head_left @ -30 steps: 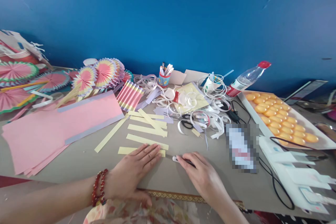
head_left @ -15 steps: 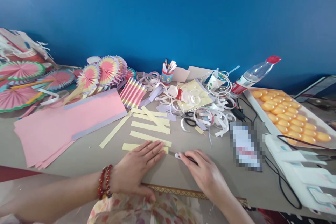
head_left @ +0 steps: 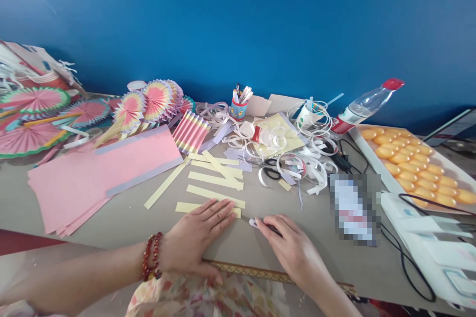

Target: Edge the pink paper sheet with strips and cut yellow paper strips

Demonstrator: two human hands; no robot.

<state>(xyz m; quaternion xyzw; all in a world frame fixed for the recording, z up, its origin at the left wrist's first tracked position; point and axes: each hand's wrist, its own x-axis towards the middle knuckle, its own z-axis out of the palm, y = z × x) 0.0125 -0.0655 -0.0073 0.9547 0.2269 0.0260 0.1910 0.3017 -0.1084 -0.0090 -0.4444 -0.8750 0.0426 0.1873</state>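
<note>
My left hand (head_left: 206, 228) lies flat with fingers stretched out, pressing on the nearest pale yellow paper strip (head_left: 184, 207). That strip's right end shows past my fingertips. My right hand (head_left: 288, 240) is closed around a slim utility knife (head_left: 253, 223) with a white front end and a dark body. Its thin tip points left, close to the strip's right end; whether it touches the paper I cannot tell. Beyond my left hand several more yellow strips (head_left: 215, 180) are laid out, one slanting across others. A pleated pink and yellow paper piece (head_left: 191, 131) sits behind them.
Pink paper sheets (head_left: 70, 188) and folded paper fans (head_left: 156, 101) are on the left. Paper scraps, tape rolls and scissors (head_left: 270, 173) clutter the back, with a pen cup (head_left: 238, 109). A bottle (head_left: 362, 109), a blurred-out item (head_left: 353, 210) and a power strip (head_left: 420, 242) stand right.
The whole view has shifted slightly, so things sit a little farther right. Both hands keep almost the same pose, and the strips lie as before.
</note>
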